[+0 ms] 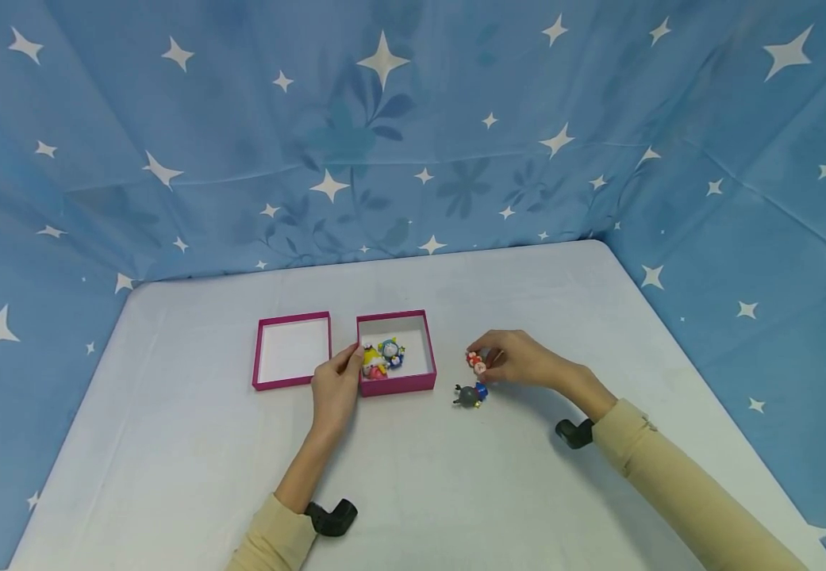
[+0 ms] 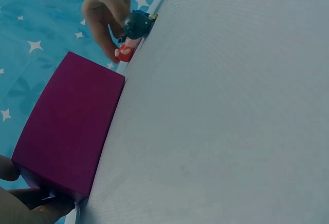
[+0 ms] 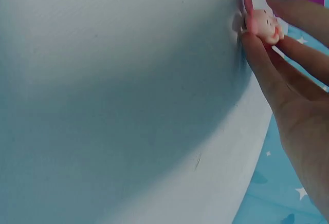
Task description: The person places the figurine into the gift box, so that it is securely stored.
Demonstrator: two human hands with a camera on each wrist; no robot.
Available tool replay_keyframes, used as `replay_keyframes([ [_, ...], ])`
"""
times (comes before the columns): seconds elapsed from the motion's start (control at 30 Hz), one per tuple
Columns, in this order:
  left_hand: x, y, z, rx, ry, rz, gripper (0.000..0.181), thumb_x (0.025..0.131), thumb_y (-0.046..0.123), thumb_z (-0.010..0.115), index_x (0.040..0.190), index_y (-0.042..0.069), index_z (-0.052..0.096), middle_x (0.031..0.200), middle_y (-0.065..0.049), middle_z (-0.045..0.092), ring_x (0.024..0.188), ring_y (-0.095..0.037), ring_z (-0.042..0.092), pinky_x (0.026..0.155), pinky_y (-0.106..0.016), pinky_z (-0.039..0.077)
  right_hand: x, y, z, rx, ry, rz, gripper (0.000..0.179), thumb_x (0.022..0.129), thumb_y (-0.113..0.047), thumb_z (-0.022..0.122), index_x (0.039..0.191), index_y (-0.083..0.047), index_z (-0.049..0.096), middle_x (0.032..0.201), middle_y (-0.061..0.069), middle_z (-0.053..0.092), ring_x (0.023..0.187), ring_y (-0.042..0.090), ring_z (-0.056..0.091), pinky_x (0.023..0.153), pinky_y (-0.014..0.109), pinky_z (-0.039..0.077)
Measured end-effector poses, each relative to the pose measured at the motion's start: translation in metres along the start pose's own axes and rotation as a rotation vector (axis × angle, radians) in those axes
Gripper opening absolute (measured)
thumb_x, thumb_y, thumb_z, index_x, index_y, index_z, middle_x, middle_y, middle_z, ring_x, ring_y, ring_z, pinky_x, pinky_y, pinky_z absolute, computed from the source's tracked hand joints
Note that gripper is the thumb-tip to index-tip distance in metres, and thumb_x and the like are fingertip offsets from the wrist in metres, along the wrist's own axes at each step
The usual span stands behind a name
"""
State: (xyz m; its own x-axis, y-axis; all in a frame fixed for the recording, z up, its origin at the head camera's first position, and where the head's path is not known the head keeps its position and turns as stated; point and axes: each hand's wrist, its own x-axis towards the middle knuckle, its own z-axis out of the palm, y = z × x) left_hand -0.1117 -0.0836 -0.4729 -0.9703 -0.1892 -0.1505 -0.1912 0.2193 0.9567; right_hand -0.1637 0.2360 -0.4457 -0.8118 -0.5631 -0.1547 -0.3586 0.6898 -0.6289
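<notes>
Left hand [image 1: 334,390], angled forward, grips a rectangular magenta-walled box [image 1: 398,386] — right hand [image 1: 527,362], bent inward, pinches a small rounded red-and-pink figurine [image 1: 479,367].

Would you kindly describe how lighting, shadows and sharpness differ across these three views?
Head: bright, with a soft shadow on the table beside the right sleeve; left wrist: dimmer, the box dark but clear-edged; right wrist: a broad soft-edged shadow over the table, the pink toy fairly distinct.
</notes>
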Motion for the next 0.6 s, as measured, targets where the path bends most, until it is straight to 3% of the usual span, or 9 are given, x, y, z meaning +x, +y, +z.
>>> replay_keyframes([
  [0.2, 0.0004, 0.0004, -0.0005, -0.009, -0.004, -0.004, 0.047, 0.106, 0.033, 0.056, 0.142, 0.003, 0.06, 0.146, -0.015, 0.061, 0.143, -0.03, 0.05, 0.118, -0.047, 0.041, -0.0025, 0.0011, 0.0001, -0.028, -0.056, -0.045, 0.05, 0.087, -0.006, 0.079, 0.135, -0.003, 0.065, 0.125, 0.01, 0.066, 0.098, 0.018, 0.069, 0.088, 0.036, 0.062],
  [0.4, -0.0001, 0.0003, -0.0012, -0.01, -0.01, -0.015, 0.047, 0.106, 0.033, 0.056, 0.143, 0.004, 0.06, 0.146, -0.014, 0.06, 0.143, -0.03, 0.05, 0.119, -0.047, 0.041, -0.0022, 0.0007, 0.0041, -0.121, -0.025, -0.094, 0.049, 0.089, -0.006, 0.078, 0.136, -0.002, 0.064, 0.124, 0.01, 0.066, 0.096, 0.016, 0.065, 0.088, 0.033, 0.061],
  [0.6, 0.0002, -0.0006, -0.0017, -0.014, -0.016, -0.004, 0.047, 0.106, 0.033, 0.056, 0.143, 0.004, 0.06, 0.146, -0.015, 0.06, 0.142, -0.032, 0.05, 0.119, -0.048, 0.041, -0.004, 0.001, 0.0064, -0.161, 0.015, -0.077, 0.052, 0.087, -0.011, 0.08, 0.135, -0.001, 0.064, 0.118, 0.008, 0.065, 0.095, 0.014, 0.062, 0.085, 0.03, 0.06],
])
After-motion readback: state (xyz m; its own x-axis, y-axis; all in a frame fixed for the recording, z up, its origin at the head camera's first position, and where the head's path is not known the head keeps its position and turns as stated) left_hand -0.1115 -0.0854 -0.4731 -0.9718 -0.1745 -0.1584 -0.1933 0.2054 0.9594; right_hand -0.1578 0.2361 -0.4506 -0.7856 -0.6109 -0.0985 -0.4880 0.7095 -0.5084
